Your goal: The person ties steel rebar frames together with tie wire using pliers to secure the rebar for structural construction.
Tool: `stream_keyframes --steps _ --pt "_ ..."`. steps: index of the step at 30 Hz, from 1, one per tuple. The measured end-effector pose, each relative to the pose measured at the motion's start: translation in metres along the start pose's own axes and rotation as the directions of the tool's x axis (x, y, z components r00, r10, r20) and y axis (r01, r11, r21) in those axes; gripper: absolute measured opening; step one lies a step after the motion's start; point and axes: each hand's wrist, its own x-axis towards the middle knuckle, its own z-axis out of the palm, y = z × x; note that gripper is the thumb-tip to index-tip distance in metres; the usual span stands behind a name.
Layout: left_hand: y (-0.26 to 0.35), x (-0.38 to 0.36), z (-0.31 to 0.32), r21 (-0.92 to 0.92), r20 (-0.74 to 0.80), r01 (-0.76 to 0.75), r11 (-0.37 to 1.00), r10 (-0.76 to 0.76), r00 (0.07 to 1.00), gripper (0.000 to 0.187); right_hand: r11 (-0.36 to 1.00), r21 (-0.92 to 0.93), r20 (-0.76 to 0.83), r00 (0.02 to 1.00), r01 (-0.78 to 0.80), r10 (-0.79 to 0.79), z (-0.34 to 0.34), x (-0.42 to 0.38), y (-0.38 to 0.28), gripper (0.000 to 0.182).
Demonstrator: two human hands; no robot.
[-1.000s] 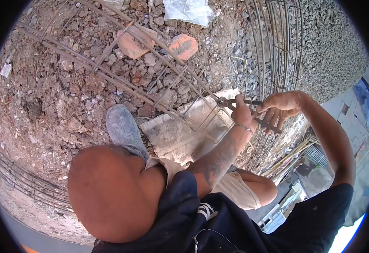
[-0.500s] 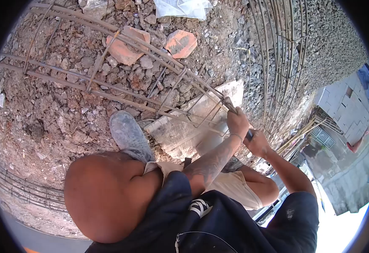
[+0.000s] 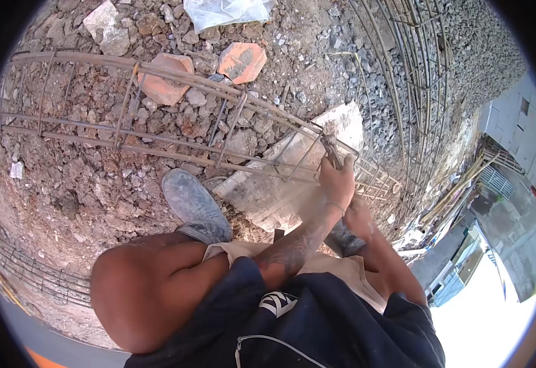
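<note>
A long rebar cage (image 3: 176, 132) of rusty bars and stirrups lies across the ground in front of me. Close to its right part, my left hand (image 3: 338, 183) is closed around metal pincers (image 3: 330, 146), whose head touches a bar at a stirrup. My right hand (image 3: 358, 219) is closed just behind my left wrist, at the handle end of the pincers; its fingers are partly hidden. Beneath the cage lies a pale, dirty board (image 3: 262, 190), with my dusty boot (image 3: 191, 199) beside it.
Broken orange blocks (image 3: 242, 62) and rubble lie beyond the cage. A clear plastic sheet (image 3: 228, 12) is at the top. More bundled rebar (image 3: 424, 80) curves along the right by a gravel heap (image 3: 486, 49). Another cage (image 3: 35, 273) runs along the lower left.
The view has shifted, so more of the cage's right end shows. My right hand has come closer to my left wrist, and the black handle between them is now covered. The pincers stay at the bars.
</note>
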Motion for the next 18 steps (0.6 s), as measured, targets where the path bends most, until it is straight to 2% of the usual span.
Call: stream_keyframes --steps 1,2,3,4,5,6,7,8,9,11,12,14,16,18 --pt "0.009 -0.006 0.005 -0.097 0.025 0.017 0.995 -0.015 1.000 0.044 0.949 -0.021 0.161 0.935 -0.316 0.315 -0.034 0.005 -0.013 0.021" --pt "0.005 -0.003 0.017 -0.296 0.062 0.013 0.955 0.005 0.998 0.044 0.956 -0.232 0.211 0.950 -0.179 0.229 -0.065 0.013 -0.030 0.022" --pt "0.014 -0.002 0.018 -0.390 0.140 0.128 0.912 -0.079 0.987 0.042 0.952 -0.247 0.288 0.924 -0.181 0.250 -0.088 0.026 -0.049 0.024" --pt "0.026 -0.002 0.018 -0.469 0.225 0.244 0.849 -0.152 0.962 0.039 0.944 -0.317 0.357 0.911 -0.088 0.205 -0.105 0.038 -0.055 0.025" --pt "0.034 -0.001 0.017 -0.474 0.228 0.245 0.845 -0.151 0.962 0.039 0.897 -0.441 0.388 0.893 -0.039 0.229 -0.117 0.049 -0.056 0.023" --pt "0.040 0.001 0.015 -0.554 0.332 0.368 0.747 -0.207 0.920 0.036 0.913 -0.408 0.473 0.850 -0.021 0.231 -0.129 0.059 -0.063 0.025" --pt "0.046 0.002 0.013 -0.609 0.438 0.485 0.627 -0.244 0.865 0.033 0.892 -0.431 0.506 0.782 -0.137 0.365 -0.136 0.070 -0.084 0.031" --pt "0.053 0.003 0.012 -0.617 0.439 0.485 0.620 -0.242 0.866 0.033 0.853 -0.461 0.532 0.693 -0.246 0.487 -0.141 0.080 -0.103 0.038" --pt "0.061 0.005 0.011 -0.645 0.453 0.542 0.539 -0.301 0.839 0.029 0.850 -0.470 0.531 0.692 -0.240 0.489 -0.146 0.091 -0.112 0.038" --pt "0.071 0.005 0.011 -0.706 0.488 0.606 0.365 -0.370 0.791 0.027 0.833 -0.455 0.586 0.598 -0.316 0.547 -0.149 0.102 -0.122 0.043" --pt "0.073 0.005 0.011 -0.708 0.490 0.607 0.361 -0.368 0.790 0.027 0.830 -0.459 0.584 0.597 -0.315 0.550 -0.147 0.103 -0.127 0.043" --pt "0.077 0.005 0.009 -0.679 0.529 0.646 0.349 -0.378 0.760 0.025 0.707 -0.383 0.589 0.433 -0.595 0.683 -0.140 0.102 -0.137 0.041" --pt "0.075 0.000 0.009 -0.724 0.394 0.544 0.425 -0.392 0.831 0.020 0.762 -0.380 0.497 0.579 -0.524 0.646 -0.118 0.081 -0.106 0.041" --pt "0.059 0.000 0.005 -0.674 0.362 0.457 0.580 -0.281 0.889 0.019 0.789 -0.394 0.351 0.717 -0.471 0.603 -0.091 0.059 -0.087 0.037"
